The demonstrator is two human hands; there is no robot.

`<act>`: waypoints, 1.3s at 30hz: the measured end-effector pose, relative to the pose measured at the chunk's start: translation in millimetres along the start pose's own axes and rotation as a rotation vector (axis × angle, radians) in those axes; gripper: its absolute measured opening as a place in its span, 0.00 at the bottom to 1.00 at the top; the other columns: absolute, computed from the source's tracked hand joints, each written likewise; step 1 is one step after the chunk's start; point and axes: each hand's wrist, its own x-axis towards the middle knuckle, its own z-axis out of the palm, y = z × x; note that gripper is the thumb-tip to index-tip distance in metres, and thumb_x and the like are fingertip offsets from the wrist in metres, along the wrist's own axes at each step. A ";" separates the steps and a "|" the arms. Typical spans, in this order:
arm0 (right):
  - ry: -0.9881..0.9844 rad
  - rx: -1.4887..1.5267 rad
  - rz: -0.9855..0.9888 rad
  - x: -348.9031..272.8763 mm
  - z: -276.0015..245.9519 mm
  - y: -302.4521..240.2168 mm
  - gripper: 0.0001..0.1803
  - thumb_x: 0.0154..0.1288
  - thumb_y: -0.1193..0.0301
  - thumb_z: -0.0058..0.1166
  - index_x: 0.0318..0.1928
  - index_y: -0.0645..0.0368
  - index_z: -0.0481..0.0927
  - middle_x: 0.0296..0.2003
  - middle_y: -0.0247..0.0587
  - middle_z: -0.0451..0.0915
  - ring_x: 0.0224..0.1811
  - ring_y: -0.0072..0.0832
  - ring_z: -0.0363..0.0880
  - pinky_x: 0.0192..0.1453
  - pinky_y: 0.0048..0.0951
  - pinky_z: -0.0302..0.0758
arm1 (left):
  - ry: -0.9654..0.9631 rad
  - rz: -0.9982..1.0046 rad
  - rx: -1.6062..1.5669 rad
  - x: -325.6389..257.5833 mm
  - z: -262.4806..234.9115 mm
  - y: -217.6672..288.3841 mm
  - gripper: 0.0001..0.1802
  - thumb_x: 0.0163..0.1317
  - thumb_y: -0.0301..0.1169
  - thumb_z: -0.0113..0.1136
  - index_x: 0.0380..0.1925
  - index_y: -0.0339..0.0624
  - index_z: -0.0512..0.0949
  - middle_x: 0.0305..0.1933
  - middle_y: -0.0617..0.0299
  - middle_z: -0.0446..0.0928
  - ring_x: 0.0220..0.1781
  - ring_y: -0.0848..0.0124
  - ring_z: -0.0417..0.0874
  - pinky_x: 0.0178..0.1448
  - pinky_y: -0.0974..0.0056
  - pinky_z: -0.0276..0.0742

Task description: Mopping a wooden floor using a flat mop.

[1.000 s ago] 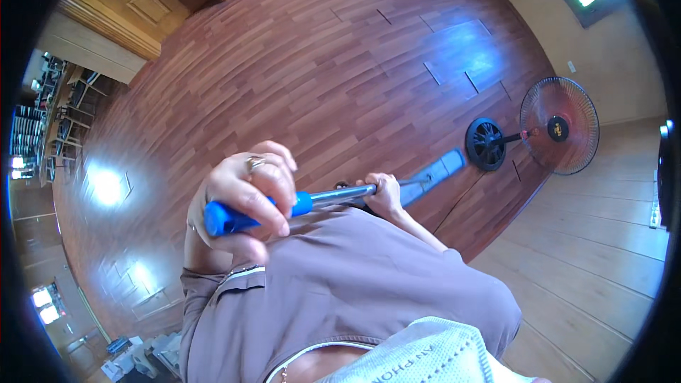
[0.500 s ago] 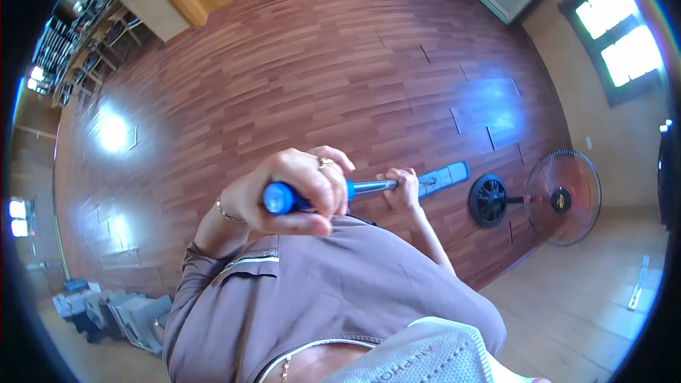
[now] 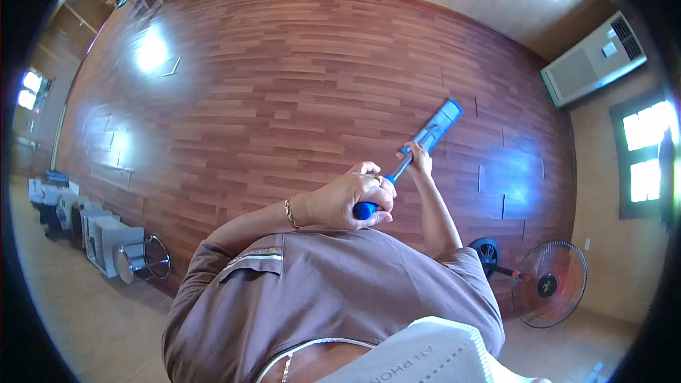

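Note:
A flat mop with a blue head point(image 3: 440, 119) rests on the reddish wooden floor point(image 3: 284, 99), its pole running back toward my chest. My left hand point(image 3: 351, 198), with a ring and a gold bracelet on the wrist, is closed around the blue grip at the pole's top end point(image 3: 364, 210). Farther down the pole, my right hand point(image 3: 420, 158) grips the shaft just behind the mop head. I wear a brown short-sleeved shirt.
A standing fan point(image 3: 550, 284) on a round base lies at the right near the wall. A floor air-conditioning unit point(image 3: 592, 60) stands at the upper right. Stacked metal chairs point(image 3: 106, 241) line the left wall. A doorway and more chairs are at the top.
The view has swung: the fan slid from upper right to lower right. The mop head now points up and away over the floor instead of sideways. Both hands stay on the pole.

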 end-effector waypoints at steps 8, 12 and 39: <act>-0.134 0.264 -0.414 57.3 72.2 -125.4 0.17 0.50 0.59 0.67 0.35 0.54 0.77 0.34 0.43 0.80 0.40 0.47 0.79 0.42 0.41 0.75 | 0.351 -0.010 0.377 -54.9 -20.0 20.1 0.07 0.53 0.33 0.70 0.27 0.47 0.79 0.32 0.65 0.78 0.39 0.66 0.80 0.62 0.54 0.61; -0.287 0.369 -0.580 62.8 118.4 -190.3 0.17 0.53 0.56 0.65 0.32 0.54 0.76 0.32 0.43 0.77 0.37 0.46 0.78 0.39 0.43 0.73 | 0.411 -0.055 0.556 -82.8 -32.8 42.7 0.07 0.52 0.33 0.69 0.21 0.46 0.80 0.28 0.64 0.79 0.35 0.66 0.80 0.58 0.57 0.64; -0.620 0.331 -1.285 -75.9 121.1 -390.7 0.13 0.53 0.60 0.61 0.24 0.53 0.74 0.27 0.42 0.78 0.37 0.44 0.78 0.39 0.45 0.73 | 0.393 0.026 0.630 -200.3 -55.4 179.9 0.19 0.39 0.44 0.78 0.21 0.48 0.77 0.22 0.66 0.77 0.28 0.67 0.82 0.42 0.59 0.75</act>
